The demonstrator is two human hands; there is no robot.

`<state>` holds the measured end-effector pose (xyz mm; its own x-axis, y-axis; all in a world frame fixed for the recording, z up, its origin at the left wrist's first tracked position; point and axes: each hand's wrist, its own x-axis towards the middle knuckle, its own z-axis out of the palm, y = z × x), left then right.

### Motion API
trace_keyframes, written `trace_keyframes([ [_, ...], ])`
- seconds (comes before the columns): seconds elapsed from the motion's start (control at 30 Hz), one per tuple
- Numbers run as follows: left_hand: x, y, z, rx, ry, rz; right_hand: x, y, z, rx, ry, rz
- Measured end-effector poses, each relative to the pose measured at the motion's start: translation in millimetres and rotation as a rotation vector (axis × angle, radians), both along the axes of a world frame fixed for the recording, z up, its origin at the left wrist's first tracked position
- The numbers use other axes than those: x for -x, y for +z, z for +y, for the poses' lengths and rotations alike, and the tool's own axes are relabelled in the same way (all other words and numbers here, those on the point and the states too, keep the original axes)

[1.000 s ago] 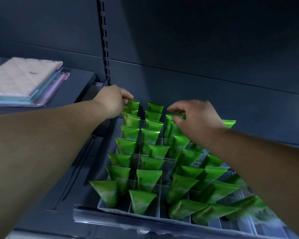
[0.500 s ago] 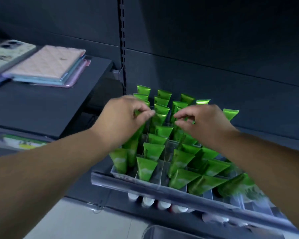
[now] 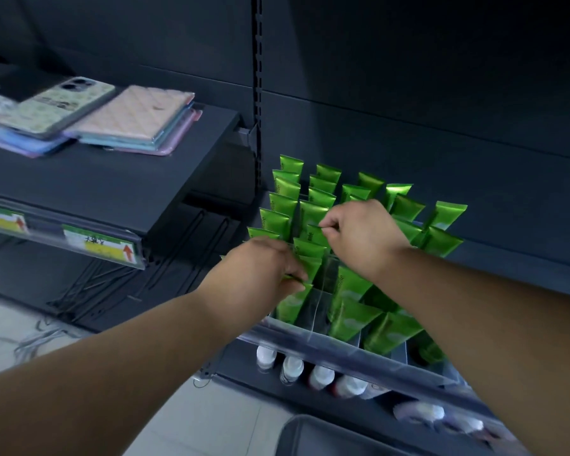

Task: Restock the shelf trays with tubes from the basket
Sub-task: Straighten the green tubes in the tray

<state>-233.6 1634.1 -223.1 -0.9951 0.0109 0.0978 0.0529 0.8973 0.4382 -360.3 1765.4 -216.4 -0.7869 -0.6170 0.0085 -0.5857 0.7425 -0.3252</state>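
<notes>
Several green tubes [image 3: 323,184] stand cap-down in rows inside a clear divided shelf tray [image 3: 339,345]. My left hand [image 3: 257,274] reaches into the front left rows and pinches the flat top of a green tube [image 3: 293,301]. My right hand [image 3: 359,238] hovers over the middle rows, its thumb and forefinger pinching the top edge of another green tube [image 3: 315,233]. A dark rim at the bottom edge may be the basket [image 3: 313,429]; its inside is hidden.
A dark shelf [image 3: 112,185] at the left carries stacked phone cases [image 3: 135,120] and price labels [image 3: 106,246]. Small white bottles [image 3: 320,376] line the shelf under the tray. A slotted upright [image 3: 257,77] runs up the back wall.
Both hands have drawn back from the rear rows toward the front of the tray. The view has pulled away and tilted down, showing the lower bottles and the dark rim.
</notes>
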Motion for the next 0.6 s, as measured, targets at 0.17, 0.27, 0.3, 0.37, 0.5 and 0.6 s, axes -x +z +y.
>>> trace_keyframes([
  [0.17,0,-3,-1,-0.048,-0.005,0.007,-5,0,0,-0.005,0.005,0.034],
  [0.27,-3,-3,-3,-0.058,-0.036,0.001,-8,1,-1,0.000,-0.007,0.039],
  [0.3,-3,-3,-4,-0.059,-0.042,-0.001,-9,2,-2,-0.001,-0.013,0.034],
  [0.37,-5,-2,-7,-0.054,-0.046,-0.012,-10,2,-3,-0.005,-0.029,0.020],
  [0.5,-6,-2,-11,-0.044,-0.052,-0.034,-12,3,-4,-0.005,-0.070,-0.002],
  [0.6,-7,0,-12,-0.019,-0.056,-0.044,-14,6,-3,-0.013,-0.073,-0.005],
])
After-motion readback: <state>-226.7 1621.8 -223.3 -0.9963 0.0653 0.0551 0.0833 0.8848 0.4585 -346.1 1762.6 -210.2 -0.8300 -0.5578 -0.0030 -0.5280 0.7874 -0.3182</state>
